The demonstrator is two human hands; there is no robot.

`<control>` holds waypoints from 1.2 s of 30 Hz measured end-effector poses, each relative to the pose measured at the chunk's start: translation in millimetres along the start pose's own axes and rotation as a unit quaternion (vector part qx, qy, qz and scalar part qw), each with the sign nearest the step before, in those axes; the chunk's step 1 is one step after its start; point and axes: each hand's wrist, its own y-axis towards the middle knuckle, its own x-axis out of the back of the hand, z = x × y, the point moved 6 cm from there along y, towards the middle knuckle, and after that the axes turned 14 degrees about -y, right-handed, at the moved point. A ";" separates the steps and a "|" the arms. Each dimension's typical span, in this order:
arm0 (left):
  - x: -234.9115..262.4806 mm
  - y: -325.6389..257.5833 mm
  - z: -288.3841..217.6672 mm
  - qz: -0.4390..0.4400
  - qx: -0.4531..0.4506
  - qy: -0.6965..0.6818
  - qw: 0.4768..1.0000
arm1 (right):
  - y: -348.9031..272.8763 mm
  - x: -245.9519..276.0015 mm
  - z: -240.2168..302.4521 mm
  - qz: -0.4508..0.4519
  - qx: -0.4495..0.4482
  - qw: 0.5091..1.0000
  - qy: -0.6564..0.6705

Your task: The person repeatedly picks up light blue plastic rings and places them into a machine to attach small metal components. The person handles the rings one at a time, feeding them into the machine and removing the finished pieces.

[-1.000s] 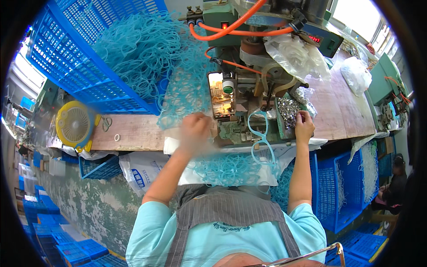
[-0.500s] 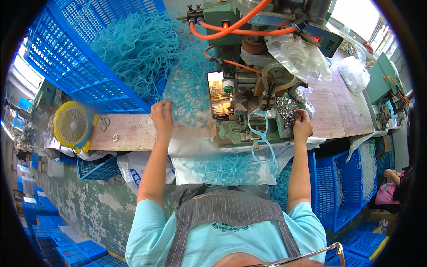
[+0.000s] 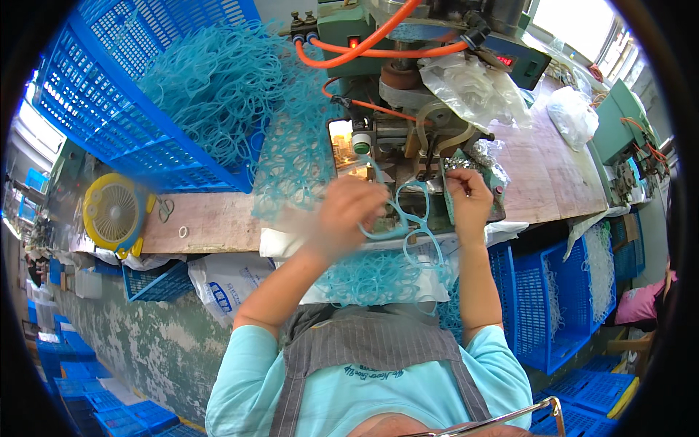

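My left hand [image 3: 348,213] is blurred in motion and pinches a strip of turquoise plastic loops [image 3: 405,217] just in front of the green machine [image 3: 408,138]. My right hand [image 3: 468,198] rests against the machine's right side, fingers closed beside a small tray of metal parts [image 3: 466,164]; what it grips is hidden. The strip hangs down between both hands into a heap of turquoise loops [image 3: 378,277] at my lap. A large tangle of the same loops [image 3: 226,95] spills from a blue crate [image 3: 109,109] at the back left.
A yellow fan [image 3: 114,211] stands at the left end of the wooden bench [image 3: 211,222]. Orange hoses [image 3: 378,40] run over the machine. Clear plastic bags [image 3: 473,87] lie behind it. Blue crates [image 3: 561,306] stand at my right, and another person's sleeve shows at the far right.
My left hand moved from the turquoise tangle at the left back to the machine front, bringing a loop strip with it. My right hand stayed at the machine's right side.
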 end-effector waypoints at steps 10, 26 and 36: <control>-44.2 7.0 -13.3 0.089 -0.005 -0.092 0.992 | -7.5 -13.8 44.2 -0.023 -0.003 0.996 0.082; -56.4 6.0 -11.5 0.115 -0.015 -0.160 0.980 | 31.8 25.1 -96.3 -0.059 -0.137 0.958 -0.246; -55.9 3.7 -13.4 0.110 -0.007 -0.152 0.982 | 16.5 7.2 -102.1 -0.018 0.119 0.906 -0.405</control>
